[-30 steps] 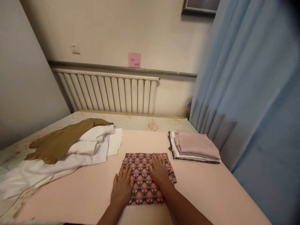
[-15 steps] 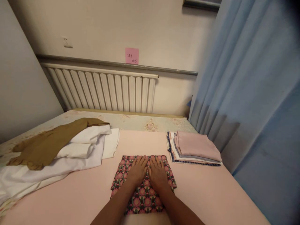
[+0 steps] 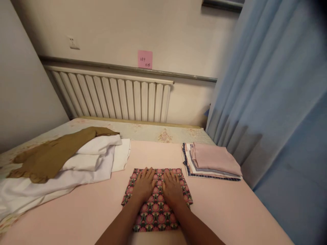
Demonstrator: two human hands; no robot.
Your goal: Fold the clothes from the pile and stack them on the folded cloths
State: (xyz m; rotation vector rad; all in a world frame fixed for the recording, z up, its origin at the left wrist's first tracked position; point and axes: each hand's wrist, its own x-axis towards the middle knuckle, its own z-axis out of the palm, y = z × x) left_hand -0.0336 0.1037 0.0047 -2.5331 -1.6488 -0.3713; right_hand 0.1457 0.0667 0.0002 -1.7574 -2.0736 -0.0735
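A folded garment with a pink floral pattern on dark cloth (image 3: 155, 217) lies on the pink sheet (image 3: 84, 214) in front of me. My left hand (image 3: 144, 185) rests flat on its left half, fingers stretched out toward the far edge. On the right half my right hand (image 3: 172, 189) also lies palm down with its fingers extended. A strip of patterned cloth shows between the two hands. Neither hand grips anything. The garment's sides look stepped, with a wider upper layer over a narrower lower part.
On the right sits a stack of folded clothes (image 3: 214, 158), pink on top. A loose pile at left has a brown garment (image 3: 56, 153) over white clothes (image 3: 89, 177). Behind the bed are a radiator (image 3: 122, 97) and wall; a blue curtain (image 3: 268, 95) hangs at right.
My left hand has slid left across the patterned garment, widening the gap between the hands. The right hand stays nearly in place. The clothes piles have not moved.
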